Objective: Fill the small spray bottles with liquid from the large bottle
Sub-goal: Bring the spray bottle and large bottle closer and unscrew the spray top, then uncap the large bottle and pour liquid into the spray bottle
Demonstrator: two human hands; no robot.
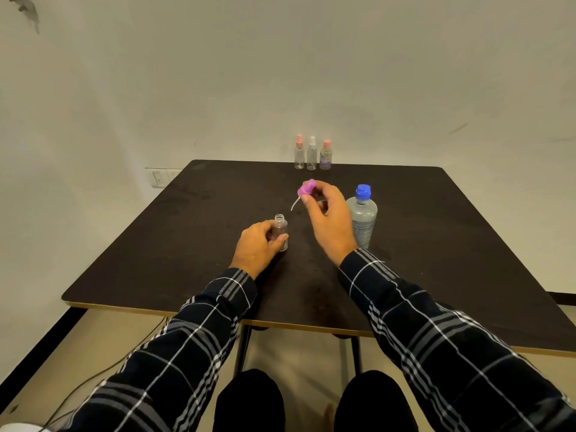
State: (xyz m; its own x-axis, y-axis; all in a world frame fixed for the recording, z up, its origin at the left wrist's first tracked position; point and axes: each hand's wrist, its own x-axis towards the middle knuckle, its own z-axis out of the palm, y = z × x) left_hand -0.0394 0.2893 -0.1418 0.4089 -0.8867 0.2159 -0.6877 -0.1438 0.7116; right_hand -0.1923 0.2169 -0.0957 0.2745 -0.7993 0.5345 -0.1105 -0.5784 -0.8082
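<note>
On the dark table (187, 244), left hand (260, 246) grips an uncapped small bottle (281, 227) upright; right hand (327, 218) pinches its pink sprayer (307, 188) above; large bottle (361, 218) stands right, seemingly capped; three spray bottles (312, 153) line the far edge.

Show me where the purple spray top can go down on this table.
Bare tabletop runs wide to the left of the left hand, which grips the open small bottle. Also bare: the stretch right of the large bottle. Crowded: the middle, where the right hand pinches the spray top between both bottles; three spray bottles line the far edge.
</note>
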